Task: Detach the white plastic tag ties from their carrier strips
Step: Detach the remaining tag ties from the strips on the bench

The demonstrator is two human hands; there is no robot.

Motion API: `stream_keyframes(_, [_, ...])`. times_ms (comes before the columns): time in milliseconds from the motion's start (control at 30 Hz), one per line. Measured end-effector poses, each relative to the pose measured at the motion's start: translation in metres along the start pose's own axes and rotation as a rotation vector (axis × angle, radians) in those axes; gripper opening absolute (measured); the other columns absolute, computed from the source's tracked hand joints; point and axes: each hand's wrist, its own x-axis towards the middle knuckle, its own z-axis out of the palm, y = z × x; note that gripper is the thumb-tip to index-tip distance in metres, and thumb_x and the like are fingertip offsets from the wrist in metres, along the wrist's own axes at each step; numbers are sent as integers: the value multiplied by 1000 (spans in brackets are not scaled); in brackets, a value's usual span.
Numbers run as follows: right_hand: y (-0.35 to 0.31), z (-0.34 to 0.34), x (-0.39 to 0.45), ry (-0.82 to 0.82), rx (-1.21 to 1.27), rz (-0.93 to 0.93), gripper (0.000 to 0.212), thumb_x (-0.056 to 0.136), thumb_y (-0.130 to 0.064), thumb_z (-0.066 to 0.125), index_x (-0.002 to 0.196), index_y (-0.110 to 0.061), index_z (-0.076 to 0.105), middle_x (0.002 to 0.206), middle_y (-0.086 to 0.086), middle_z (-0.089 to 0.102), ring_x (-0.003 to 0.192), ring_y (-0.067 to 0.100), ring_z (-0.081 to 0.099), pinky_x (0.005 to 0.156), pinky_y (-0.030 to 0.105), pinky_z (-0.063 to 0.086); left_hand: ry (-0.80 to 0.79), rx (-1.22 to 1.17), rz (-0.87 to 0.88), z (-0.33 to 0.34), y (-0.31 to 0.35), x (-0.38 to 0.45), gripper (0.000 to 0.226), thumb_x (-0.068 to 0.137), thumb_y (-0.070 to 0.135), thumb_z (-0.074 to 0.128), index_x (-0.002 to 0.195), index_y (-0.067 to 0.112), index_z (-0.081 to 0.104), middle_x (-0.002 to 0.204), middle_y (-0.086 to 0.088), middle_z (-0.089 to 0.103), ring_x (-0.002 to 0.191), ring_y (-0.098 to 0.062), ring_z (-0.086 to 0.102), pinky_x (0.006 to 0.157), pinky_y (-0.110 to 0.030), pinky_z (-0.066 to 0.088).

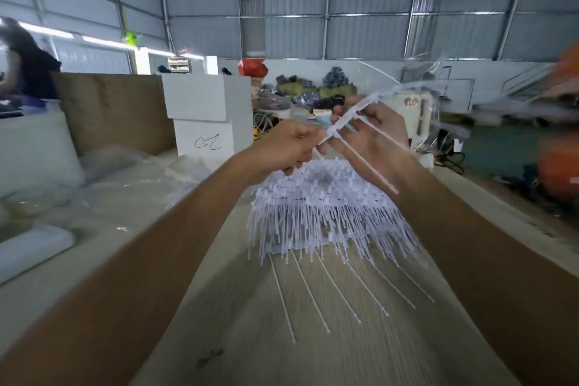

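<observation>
Single head-worn wide-angle view, looking forward and slightly down along both forearms. Close on the hands [329, 138], raised mid-frame just above the desk [282, 338], which stretches away from the bottom edge. Tilted high enough to take in the far wall and the metal roof [313, 3] across the top. Edges bent and smeared by the lens, blurred at far right. No second view to compare

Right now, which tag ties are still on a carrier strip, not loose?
The two tag ties hanging from the carrier strip held up by both hands; the pile and the singles on the table lie detached.
</observation>
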Motion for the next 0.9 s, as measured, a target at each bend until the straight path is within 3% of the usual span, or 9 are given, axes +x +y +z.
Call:
stream_keyframes(133, [-9,-66,-14,-97,-212,108,27,101,-19,46,124,-10,59,125,7,67,123,23,62,102,47,51,-45,41,-18,-34,-24,-19,32,101,42,55,88,19,74,52,11,38,47,-8,32,47,-23,27])
stream_keyframes(267, [-29,-126,-34,-6,-423,248,41,99,-36,50,131,-12,62,120,13,71,95,22,73,69,32,60,-148,52,-86,-61,-53,-34,32,97,37,62,88,8,73,54,4,38,49,-14,32,48,-24,29])
stream_keyframes(333, [-32,-139,-44,-55,-496,396,47,100,-43,49,130,-11,64,113,17,71,84,23,72,66,34,60,-207,123,-96,-59,-65,-36,37,96,36,64,84,1,69,54,1,41,50,-15,36,49,-24,32])
stream_keyframes(400, [-33,-148,-51,-48,-516,407,45,97,-36,55,128,-5,63,102,16,71,74,21,66,62,31,60,-232,193,-103,-54,-75,-35,34,96,37,65,79,8,71,53,1,45,48,-13,38,48,-22,33])
stream_keyframes(533, [-39,-162,-56,198,-425,328,22,98,-19,51,106,-12,70,85,10,62,58,14,49,45,23,49,-245,200,-134,-56,-92,-34,32,97,32,63,73,15,71,51,-1,46,48,-14,40,52,-25,34])
stream_keyframes(633, [-41,-160,-58,166,-566,359,33,89,-39,65,106,-11,71,80,9,62,58,17,54,47,26,50,-241,302,-134,-53,-96,-32,35,96,40,63,71,17,70,57,-2,56,54,-15,50,60,-29,39])
stream_keyframes(767, [-30,-148,-62,26,-1029,238,18,87,-14,70,102,-4,74,81,13,70,67,15,65,58,22,54,-59,819,7,-26,-77,-30,72,75,93,29,87,38,73,86,14,66,87,-12,60,85,-37,47])
stream_keyframes(833, [-25,-141,-65,-12,-1023,180,14,90,-8,68,101,0,73,79,12,69,67,15,64,60,21,54,29,845,143,3,-62,-25,58,89,79,31,110,41,69,113,10,68,104,-14,59,96,-43,46])
stream_keyframes(900, [-22,-135,-67,-21,-980,135,14,92,-6,66,102,2,71,77,10,68,67,16,63,61,23,54,-23,612,197,37,-47,-18,38,101,56,42,117,34,68,116,5,69,101,-16,63,94,-41,50])
